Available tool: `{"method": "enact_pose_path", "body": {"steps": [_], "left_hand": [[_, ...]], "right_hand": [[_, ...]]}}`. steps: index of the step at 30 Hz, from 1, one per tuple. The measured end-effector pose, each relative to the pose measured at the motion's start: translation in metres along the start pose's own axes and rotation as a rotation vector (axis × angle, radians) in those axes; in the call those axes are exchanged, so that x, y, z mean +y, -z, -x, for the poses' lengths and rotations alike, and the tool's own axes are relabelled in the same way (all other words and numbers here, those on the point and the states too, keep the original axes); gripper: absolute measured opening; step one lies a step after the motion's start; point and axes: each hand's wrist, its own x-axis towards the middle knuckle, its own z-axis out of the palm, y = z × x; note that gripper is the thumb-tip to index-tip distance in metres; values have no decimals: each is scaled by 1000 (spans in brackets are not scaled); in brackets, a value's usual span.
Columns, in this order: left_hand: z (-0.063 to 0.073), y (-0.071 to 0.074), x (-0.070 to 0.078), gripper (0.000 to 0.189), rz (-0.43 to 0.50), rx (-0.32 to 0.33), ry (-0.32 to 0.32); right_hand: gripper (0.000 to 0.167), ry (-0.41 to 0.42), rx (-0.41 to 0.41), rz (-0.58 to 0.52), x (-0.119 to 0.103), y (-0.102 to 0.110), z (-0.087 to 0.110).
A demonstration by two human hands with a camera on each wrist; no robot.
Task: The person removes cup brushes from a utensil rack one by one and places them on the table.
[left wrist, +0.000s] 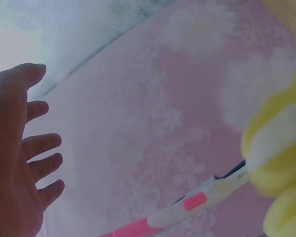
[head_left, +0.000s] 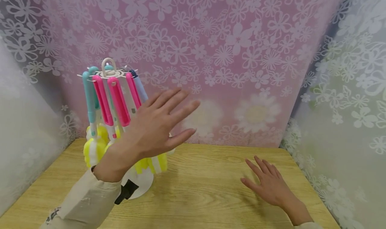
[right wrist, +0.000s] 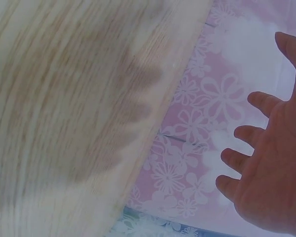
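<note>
A white hanging rack point(head_left: 109, 73) stands on the left of the table, with several sponge cup brushes hung around its top ring. Their handles are pink point(head_left: 119, 101), teal point(head_left: 88, 98) and blue; yellow-and-white sponge heads point(head_left: 94, 152) hang at the bottom. My left hand point(head_left: 153, 125) is spread in front of the rack, fingers extended and holding nothing, hiding part of the brushes. In the left wrist view a pink-and-white brush handle point(left wrist: 177, 210) passes beside that hand. Over the right side of the table, my right hand point(head_left: 268, 187) has its fingers extended, with nothing in it.
The rack's round white base point(head_left: 146, 185) rests on the wood-grain table point(head_left: 199, 178). A black piece point(head_left: 128, 190) shows at the left sleeve, overlapping the base. Behind the table hangs a pink flowered curtain point(head_left: 211, 64), with pale flowered sheets point(head_left: 356, 121) at both sides.
</note>
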Motion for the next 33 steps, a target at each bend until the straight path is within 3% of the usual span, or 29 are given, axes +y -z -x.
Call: {"method": "enact_pose_path", "body": {"steps": [11,16,23,33], "left_hand": [[6,31,-38,55,-90,160,102],[11,41,-52,54,-118,185,194],[21,47,-66,54,-186,171,439],[23,52,-69,51,-158,78,647]], "right_hand": [[73,-8,-7,-22,4,-5,3],[72,-6,-1,-16,5,-6,3],[73,-7,2,-5,5,-7,4],[72,-12,5,-19,5,-8,7]]}}
